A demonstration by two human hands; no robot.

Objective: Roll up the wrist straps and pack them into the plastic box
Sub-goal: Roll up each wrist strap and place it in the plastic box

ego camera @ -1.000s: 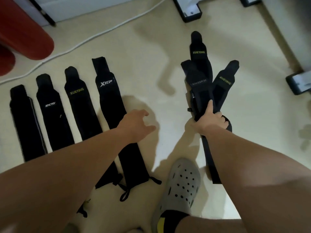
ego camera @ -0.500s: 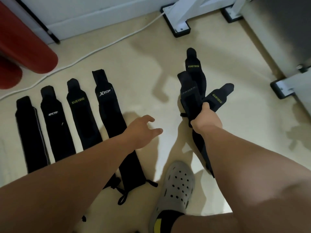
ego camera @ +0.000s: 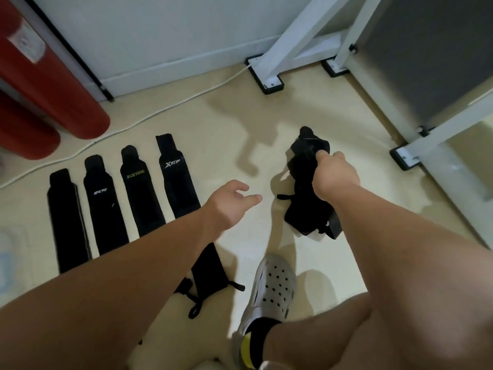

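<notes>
Several black wrist straps lie flat side by side on the floor at the left: a plain one (ego camera: 68, 220), one with a white logo (ego camera: 105, 204), a XUEYING strap (ego camera: 140, 189) and an XTEP strap (ego camera: 177, 180), whose lower end passes under my left forearm. My right hand (ego camera: 334, 176) grips a bunch of black wrist straps (ego camera: 304, 193), lifted off the floor with the ends hanging down. My left hand (ego camera: 230, 202) hovers between the row and the bunch, fingers loosely spread, holding nothing. The plastic box shows only as a blurred pale shape at the left edge (ego camera: 8, 257).
Two red cylinders (ego camera: 48, 84) stand at the back left. A white cable (ego camera: 149, 116) runs along the floor by the wall. White frame legs with black feet (ego camera: 268, 81) stand at the back and at the right (ego camera: 405, 157). My grey clog (ego camera: 269, 292) is on the floor below.
My right hand has gathered the three spread straps into a bunch and lifted them off the floor. My left hand stays open nearby. The view has tilted up.
</notes>
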